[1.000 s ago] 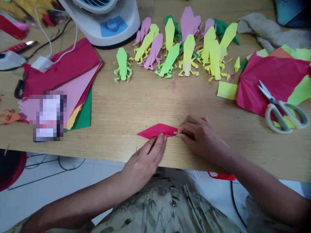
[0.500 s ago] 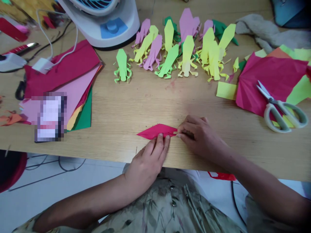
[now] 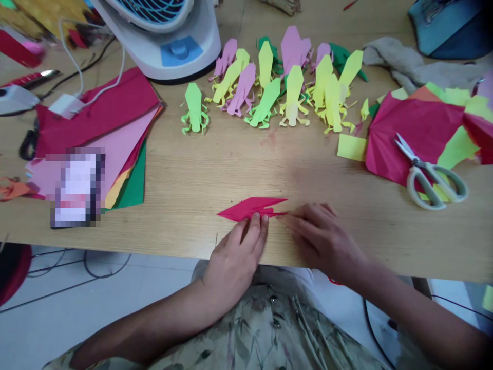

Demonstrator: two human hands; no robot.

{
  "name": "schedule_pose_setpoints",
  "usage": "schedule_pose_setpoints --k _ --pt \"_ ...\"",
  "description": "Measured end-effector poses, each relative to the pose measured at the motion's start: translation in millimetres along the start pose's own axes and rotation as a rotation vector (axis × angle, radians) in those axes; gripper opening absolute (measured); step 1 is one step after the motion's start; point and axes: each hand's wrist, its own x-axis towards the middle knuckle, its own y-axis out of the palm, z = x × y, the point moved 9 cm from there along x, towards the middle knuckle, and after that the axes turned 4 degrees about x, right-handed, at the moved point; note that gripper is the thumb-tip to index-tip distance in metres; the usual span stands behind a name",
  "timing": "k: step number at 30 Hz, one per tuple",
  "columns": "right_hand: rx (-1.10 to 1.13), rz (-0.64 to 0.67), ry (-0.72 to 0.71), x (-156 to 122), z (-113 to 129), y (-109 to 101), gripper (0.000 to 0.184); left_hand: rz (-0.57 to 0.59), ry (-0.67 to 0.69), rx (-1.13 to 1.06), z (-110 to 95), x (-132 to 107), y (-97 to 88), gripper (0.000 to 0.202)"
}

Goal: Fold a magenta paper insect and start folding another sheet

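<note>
A folded red paper piece (image 3: pixel 250 208), long and pointed, lies near the front edge of the wooden table (image 3: pixel 215 169). My left hand (image 3: pixel 234 257) presses its near edge down with the fingertips together. My right hand (image 3: pixel 321 239) lies just to the right of the piece, fingers stretched towards its right tip, blurred by motion. It holds nothing that I can see.
Several folded paper insects (image 3: pixel 269 82) in green, yellow and pink stand in a row at the back. A stack of coloured sheets (image 3: pixel 103 128) lies left, scissors (image 3: pixel 431 172) on red paper at the right, a white fan (image 3: pixel 165 31) at the back left.
My right hand has let go of the red piece's right end and slid back. The piece's right tip now shows two points. The view has shifted slightly.
</note>
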Motion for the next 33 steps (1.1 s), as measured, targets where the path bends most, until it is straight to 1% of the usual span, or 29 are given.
schedule_pose_setpoints --k 2,4,7,10,20,27,33 --pt "-0.076 0.038 -0.029 -8 10 7 0.028 -0.017 -0.009 -0.004 1 0 -2.4 0.056" --pt "-0.149 0.069 -0.019 -12 14 14 0.032 -0.025 -0.016 -0.01 1 0 -3.7 0.055" --pt "-0.212 0.099 0.006 -11 12 20 0.034 -0.03 -0.021 -0.007 2 0 -4.3 0.055" --pt "-0.239 0.111 0.001 -10 11 21 0.036 -0.037 -0.002 0.001 1 0 -4.2 0.055" --pt "-0.259 0.102 0.006 -8 10 22 0.037 -0.001 0.001 0.008 1 0 0.2 0.058" --pt "-0.269 0.096 0.024 -6 8 23 0.038 0.054 0.005 -0.029 -1 0 6.1 0.06" --pt "-0.238 0.111 0.005 -12 8 20 0.041 0.031 0.001 -0.004 0 -1 6.0 0.059"
